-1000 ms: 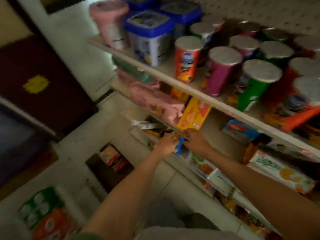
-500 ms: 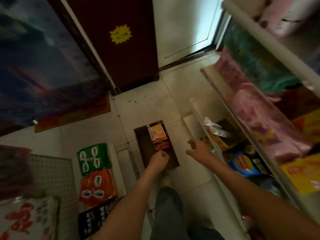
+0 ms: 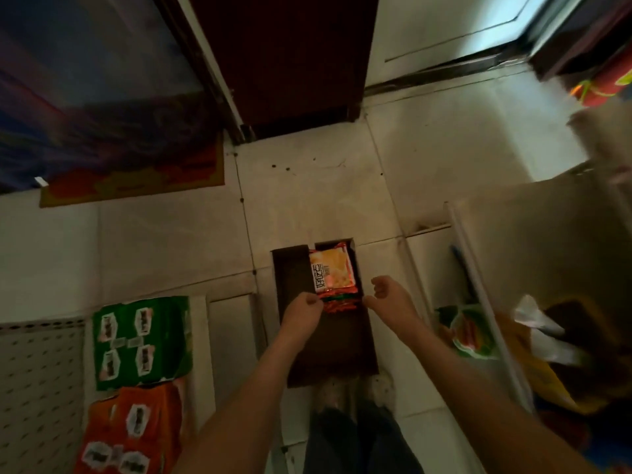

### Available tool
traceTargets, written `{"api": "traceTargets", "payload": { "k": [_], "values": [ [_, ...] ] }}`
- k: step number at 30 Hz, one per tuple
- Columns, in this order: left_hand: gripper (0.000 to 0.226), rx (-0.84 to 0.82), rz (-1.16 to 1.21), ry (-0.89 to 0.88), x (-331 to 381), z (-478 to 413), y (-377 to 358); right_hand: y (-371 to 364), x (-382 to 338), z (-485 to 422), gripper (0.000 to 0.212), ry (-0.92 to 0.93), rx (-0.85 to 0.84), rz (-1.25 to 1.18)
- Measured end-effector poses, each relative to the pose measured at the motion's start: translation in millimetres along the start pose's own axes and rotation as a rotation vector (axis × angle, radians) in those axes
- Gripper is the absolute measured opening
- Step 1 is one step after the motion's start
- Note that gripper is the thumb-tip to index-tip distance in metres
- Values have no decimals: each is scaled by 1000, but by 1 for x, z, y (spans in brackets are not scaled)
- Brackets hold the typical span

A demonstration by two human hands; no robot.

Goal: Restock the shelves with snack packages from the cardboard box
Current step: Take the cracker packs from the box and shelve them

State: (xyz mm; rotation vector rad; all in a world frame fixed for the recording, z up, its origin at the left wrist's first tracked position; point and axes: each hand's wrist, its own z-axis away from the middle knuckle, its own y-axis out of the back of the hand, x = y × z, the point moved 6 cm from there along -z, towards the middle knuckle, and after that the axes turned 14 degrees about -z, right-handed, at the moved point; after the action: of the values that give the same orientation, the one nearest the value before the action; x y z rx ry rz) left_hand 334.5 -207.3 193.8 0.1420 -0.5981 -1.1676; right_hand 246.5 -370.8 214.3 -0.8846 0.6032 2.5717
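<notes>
A brown cardboard box (image 3: 297, 278) lies open on the tiled floor below me. At its far right end sits a small stack of snack packages (image 3: 333, 271); the top one is orange-yellow with a white barcode label. My left hand (image 3: 302, 314) has its fingers pinched together on the near left corner of that stack. My right hand (image 3: 390, 295) hovers just right of the stack over the box's right wall, fingers loosely curled and holding nothing. The near half of the box looks bare.
Green (image 3: 142, 340) and orange (image 3: 133, 425) multipacks lie on a low shelf at left beside a white pegboard (image 3: 37, 388). At right, a shelf edge (image 3: 478, 295) holds a green packet (image 3: 473, 333) and yellow bags. A dark door (image 3: 290, 56) stands ahead. My legs (image 3: 345, 432) are at the box's near end.
My view swung from the stocked shelves down to the floor. Both hands left the shelf and dropped to the box; the left closed on the stack's corner, the right came alongside.
</notes>
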Motion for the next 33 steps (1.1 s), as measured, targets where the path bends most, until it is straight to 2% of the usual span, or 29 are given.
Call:
{"api": "traceTargets", "payload": {
  "k": [4, 7, 9, 12, 14, 17, 21, 25, 27, 30, 33],
  "values": [
    [39, 30, 136, 81, -23, -101, -22, -38, 46, -94, 53, -59, -56, -117],
    [50, 2, 196, 135, -40, -162, -46, -64, 79, -148, 26, -86, -93, -170],
    [58, -14, 231, 166, -51, -194, -63, -76, 99, -173, 24, -87, -83, -193],
    [72, 18, 245, 220, -64, -228, -81, -87, 117, -198, 42, -77, -71, -191],
    [79, 49, 242, 246, -71, -242, -88, -94, 127, -210, 41, -57, -80, -171],
    [73, 8, 252, 245, -72, -255, -98, -100, 137, -223, 37, -57, -81, -177],
    [49, 30, 234, 183, -66, -265, -97, -104, 142, -234, 36, -58, -41, -142],
    [66, 13, 280, 287, -71, -275, -92, -102, 145, -244, 34, -98, 4, -76],
    [69, -21, 261, 302, -72, -276, -91, -105, 147, -247, 40, -115, -3, -58],
    [56, -19, 252, 289, -75, -272, -89, -107, 155, -252, 64, -141, 23, -37],
    [42, -5, 338, 264, -76, -253, -86, -104, 150, -239, 64, -196, 47, -88]
  ]
}}
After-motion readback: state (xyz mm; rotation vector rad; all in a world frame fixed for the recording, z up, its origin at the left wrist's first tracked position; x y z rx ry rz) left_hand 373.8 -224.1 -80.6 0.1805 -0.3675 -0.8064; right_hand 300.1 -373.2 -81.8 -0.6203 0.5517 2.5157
